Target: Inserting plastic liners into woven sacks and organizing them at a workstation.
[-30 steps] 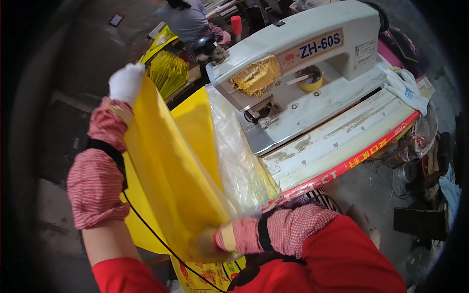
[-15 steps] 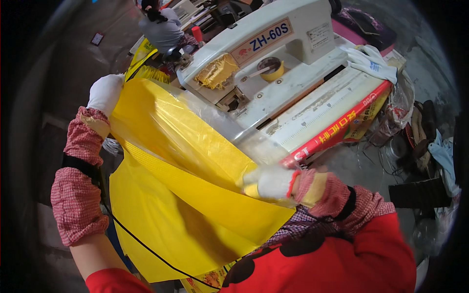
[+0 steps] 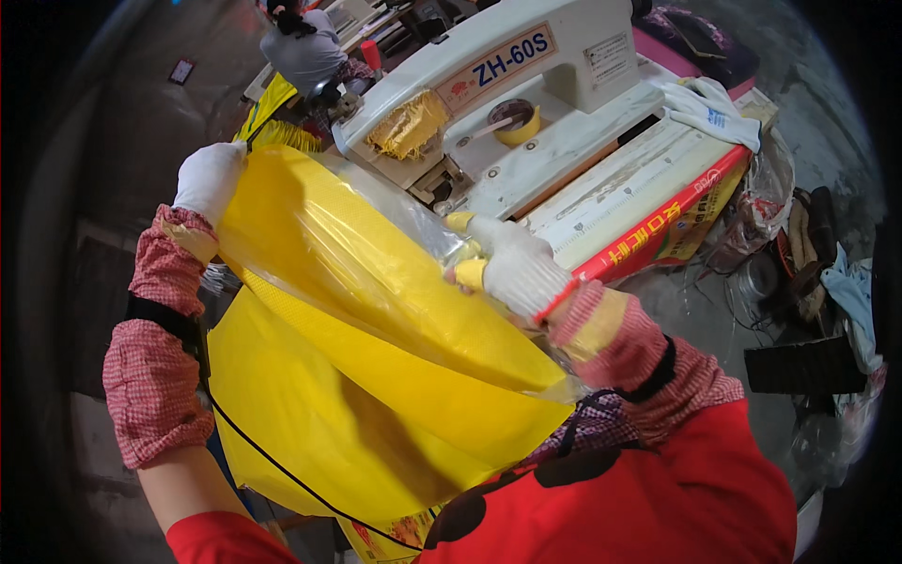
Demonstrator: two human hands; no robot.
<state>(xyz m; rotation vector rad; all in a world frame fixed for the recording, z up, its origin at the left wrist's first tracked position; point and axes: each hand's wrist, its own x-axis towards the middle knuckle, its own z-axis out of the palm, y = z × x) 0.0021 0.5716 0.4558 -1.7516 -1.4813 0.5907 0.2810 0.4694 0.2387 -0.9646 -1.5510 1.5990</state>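
A large yellow woven sack (image 3: 376, 404) spreads across my lap, its mouth parted into a fold. My left hand (image 3: 209, 180), in a white glove, is closed on the sack's upper left corner. Clear plastic film (image 3: 404, 211) lies along the sack's far edge, like an inner liner. My right hand (image 3: 512, 263), gloved with yellow-wrapped fingertips, pinches the film's edge beside the sewing machine (image 3: 583, 89); its exact fingertip contact is partly blurred. Checked sleeve covers sit on both my forearms.
On the machine bed stands a yellow tape roll (image 3: 521, 132). A spare white glove (image 3: 705, 113) and a red-and-yellow printed sack (image 3: 648, 242) lie at its right end. Another person (image 3: 305, 52) sits at the far left. A black cord (image 3: 272, 465) crosses near my left arm.
My right hand has moved up and away from the sack's near right corner to the film at its far edge. My left hand keeps its hold on the corner.
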